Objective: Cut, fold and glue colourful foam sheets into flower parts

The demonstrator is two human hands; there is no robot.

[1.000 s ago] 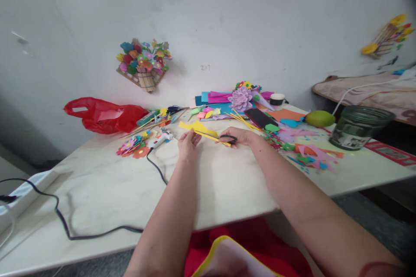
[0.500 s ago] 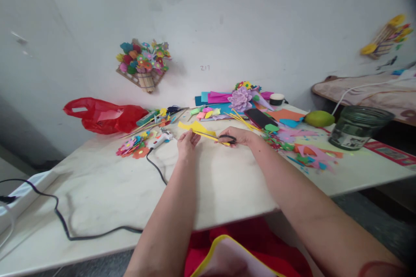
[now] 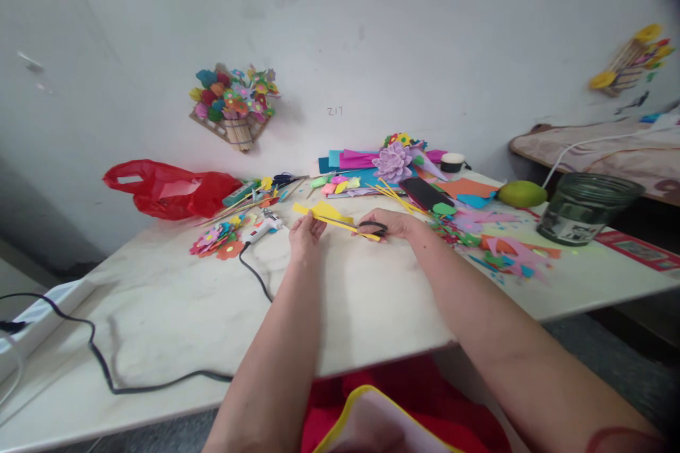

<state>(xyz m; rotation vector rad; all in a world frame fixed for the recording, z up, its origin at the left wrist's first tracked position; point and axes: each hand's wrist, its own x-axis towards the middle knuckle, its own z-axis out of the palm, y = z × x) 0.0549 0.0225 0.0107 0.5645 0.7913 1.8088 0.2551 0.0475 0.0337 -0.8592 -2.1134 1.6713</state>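
Note:
My left hand (image 3: 307, 232) pinches a yellow craft sheet (image 3: 328, 211) near its left end, above the table. With my right hand (image 3: 392, 222) I grip black-handled scissors (image 3: 376, 228), their blades lying along the yellow sheet and pointing left. A narrow yellow strip runs along the near side of the blades. Left of my left hand lies a white glue gun (image 3: 260, 226) with a black cord, beside a pile of colourful foam flowers (image 3: 219, 237). Several thin yellow strips (image 3: 396, 195) rest beyond my right hand.
A red plastic bag (image 3: 175, 191) sits at the back left. Along the wall are coloured sheets and a lilac flower (image 3: 394, 162). At right lie a phone (image 3: 425, 195), scraps (image 3: 510, 255), a green fruit (image 3: 522, 194) and a glass jar (image 3: 587, 209). A power strip (image 3: 42, 322) is at left.
The yellow sheet has shifted slightly, and the strip beside the blades stands out more. The scissors have turned a little in my right hand; both arms stay nearly in place.

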